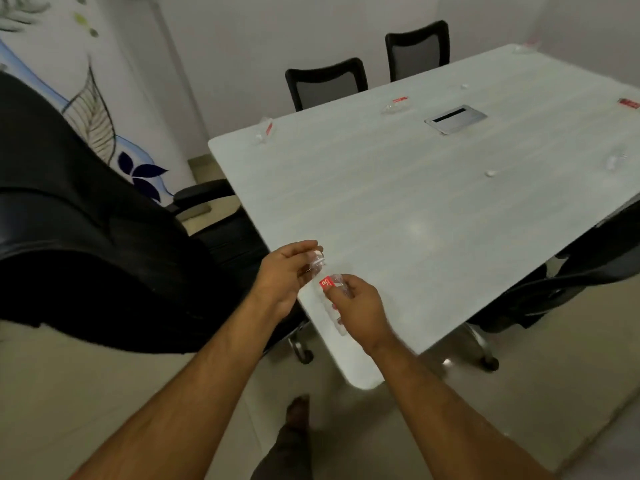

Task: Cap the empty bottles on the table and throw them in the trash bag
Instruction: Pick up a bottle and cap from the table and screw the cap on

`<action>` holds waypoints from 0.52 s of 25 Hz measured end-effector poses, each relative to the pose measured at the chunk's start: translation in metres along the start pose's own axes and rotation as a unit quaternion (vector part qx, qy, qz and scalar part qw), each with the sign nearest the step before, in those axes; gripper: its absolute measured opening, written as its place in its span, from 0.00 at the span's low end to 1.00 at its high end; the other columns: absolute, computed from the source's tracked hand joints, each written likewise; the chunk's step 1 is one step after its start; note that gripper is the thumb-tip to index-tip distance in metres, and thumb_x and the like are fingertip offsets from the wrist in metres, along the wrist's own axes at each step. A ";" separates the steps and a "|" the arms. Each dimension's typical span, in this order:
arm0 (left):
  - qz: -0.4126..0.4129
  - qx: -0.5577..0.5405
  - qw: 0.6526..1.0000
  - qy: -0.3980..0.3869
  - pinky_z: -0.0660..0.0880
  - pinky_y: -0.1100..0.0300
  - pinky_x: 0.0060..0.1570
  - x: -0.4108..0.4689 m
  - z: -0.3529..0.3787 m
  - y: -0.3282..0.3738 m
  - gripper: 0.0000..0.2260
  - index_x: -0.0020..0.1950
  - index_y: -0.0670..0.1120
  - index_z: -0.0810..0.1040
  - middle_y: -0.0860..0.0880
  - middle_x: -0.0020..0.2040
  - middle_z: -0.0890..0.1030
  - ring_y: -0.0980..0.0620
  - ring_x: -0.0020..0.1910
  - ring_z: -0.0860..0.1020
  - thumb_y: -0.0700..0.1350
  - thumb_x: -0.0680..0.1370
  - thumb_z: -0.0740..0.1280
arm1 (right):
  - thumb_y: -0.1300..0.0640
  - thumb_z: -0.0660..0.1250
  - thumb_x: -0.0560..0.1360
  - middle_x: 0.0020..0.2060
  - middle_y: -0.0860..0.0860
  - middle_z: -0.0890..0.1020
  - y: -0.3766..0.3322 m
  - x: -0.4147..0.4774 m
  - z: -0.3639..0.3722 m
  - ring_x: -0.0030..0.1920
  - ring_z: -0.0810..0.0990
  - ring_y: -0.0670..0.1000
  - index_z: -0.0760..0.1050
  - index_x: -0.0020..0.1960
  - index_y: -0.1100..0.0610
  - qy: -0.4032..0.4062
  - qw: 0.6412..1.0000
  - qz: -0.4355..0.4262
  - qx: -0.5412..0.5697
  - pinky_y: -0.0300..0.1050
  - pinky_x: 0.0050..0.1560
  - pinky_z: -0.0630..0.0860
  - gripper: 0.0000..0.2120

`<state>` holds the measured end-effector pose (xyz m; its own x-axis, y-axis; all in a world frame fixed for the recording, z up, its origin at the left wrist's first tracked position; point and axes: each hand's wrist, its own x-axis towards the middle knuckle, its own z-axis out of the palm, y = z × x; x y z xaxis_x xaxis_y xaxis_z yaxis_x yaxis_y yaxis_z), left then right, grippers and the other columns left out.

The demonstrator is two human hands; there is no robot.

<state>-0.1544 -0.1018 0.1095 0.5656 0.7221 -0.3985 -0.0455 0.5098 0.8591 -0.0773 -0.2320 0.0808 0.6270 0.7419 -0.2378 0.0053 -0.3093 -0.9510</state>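
The right hand gripped the bottle, its neck tilted far-left toward the left hand pinching the cap.

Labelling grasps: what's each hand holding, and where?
Right hand grips the clear bottle around its body at the red label; left hand pinches the white cap at its neck.

Bench mostly open: wide bare stretch from the near corner to the centre. Obstacles on it are few and well apart: bottle at the far left edge, bottle near the cable hatch, loose cap and a clear bottle to the right. Big black chair crowds the left side, its armrest just beside the bench edge. Right edge blocked by another chair.
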 end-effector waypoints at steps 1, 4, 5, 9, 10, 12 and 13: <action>0.005 -0.024 1.000 0.006 0.80 0.54 0.55 -0.016 -0.008 0.001 0.10 0.54 0.39 0.81 0.42 0.50 0.84 0.48 0.49 0.83 0.30 0.76 0.66 | 0.45 0.67 0.77 0.43 0.44 0.84 -0.005 -0.016 0.009 0.42 0.83 0.47 0.79 0.48 0.47 0.002 1.000 -0.002 0.005 0.43 0.43 0.82 0.06; 0.022 -0.042 0.998 0.031 0.79 0.54 0.53 -0.064 -0.040 0.007 0.08 0.51 0.38 0.81 0.42 0.47 0.83 0.48 0.46 0.82 0.29 0.75 0.66 | 0.41 0.69 0.74 0.37 0.47 0.84 -0.017 -0.061 0.043 0.38 0.83 0.44 0.81 0.44 0.51 -0.010 1.000 -0.012 0.013 0.40 0.37 0.81 0.13; 0.015 -0.053 0.998 0.038 0.79 0.54 0.53 -0.079 -0.053 0.008 0.08 0.51 0.37 0.81 0.41 0.46 0.83 0.47 0.45 0.81 0.30 0.75 0.67 | 0.40 0.69 0.74 0.34 0.46 0.83 -0.019 -0.074 0.056 0.34 0.81 0.41 0.81 0.42 0.51 -0.006 1.000 -0.012 0.018 0.36 0.33 0.77 0.14; 0.000 -0.067 0.997 0.044 0.81 0.56 0.46 -0.137 -0.127 0.018 0.05 0.50 0.39 0.81 0.42 0.46 0.84 0.47 0.45 0.82 0.36 0.74 0.70 | 0.35 0.69 0.70 0.30 0.46 0.81 -0.028 -0.132 0.127 0.30 0.77 0.41 0.80 0.40 0.51 0.006 1.000 -0.028 0.001 0.38 0.31 0.75 0.19; 0.012 -0.069 0.996 0.055 0.81 0.55 0.48 -0.151 -0.152 0.021 0.06 0.51 0.40 0.81 0.42 0.46 0.85 0.46 0.47 0.83 0.36 0.75 0.70 | 0.36 0.70 0.71 0.29 0.46 0.81 -0.030 -0.144 0.149 0.29 0.77 0.42 0.80 0.39 0.52 -0.004 0.999 -0.039 0.001 0.38 0.31 0.74 0.19; 0.039 -0.101 0.993 0.054 0.80 0.53 0.53 -0.180 -0.209 0.032 0.07 0.53 0.40 0.80 0.43 0.47 0.85 0.48 0.48 0.84 0.35 0.75 0.69 | 0.40 0.71 0.73 0.30 0.48 0.80 -0.037 -0.167 0.199 0.29 0.77 0.44 0.80 0.41 0.59 -0.053 0.996 -0.049 0.046 0.41 0.31 0.75 0.20; 0.047 -0.113 0.992 0.043 0.79 0.52 0.54 -0.195 -0.243 0.039 0.07 0.53 0.40 0.80 0.44 0.46 0.86 0.48 0.47 0.84 0.35 0.76 0.68 | 0.42 0.71 0.73 0.31 0.52 0.80 -0.042 -0.178 0.229 0.30 0.77 0.47 0.80 0.41 0.62 -0.091 0.991 -0.028 0.089 0.43 0.31 0.75 0.21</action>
<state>-0.4665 -0.1092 0.1427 0.4789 0.8036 -0.3534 -0.2838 0.5227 0.8039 -0.3679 -0.2149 0.1179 0.4784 0.8551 -0.1999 -0.1110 -0.1670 -0.9797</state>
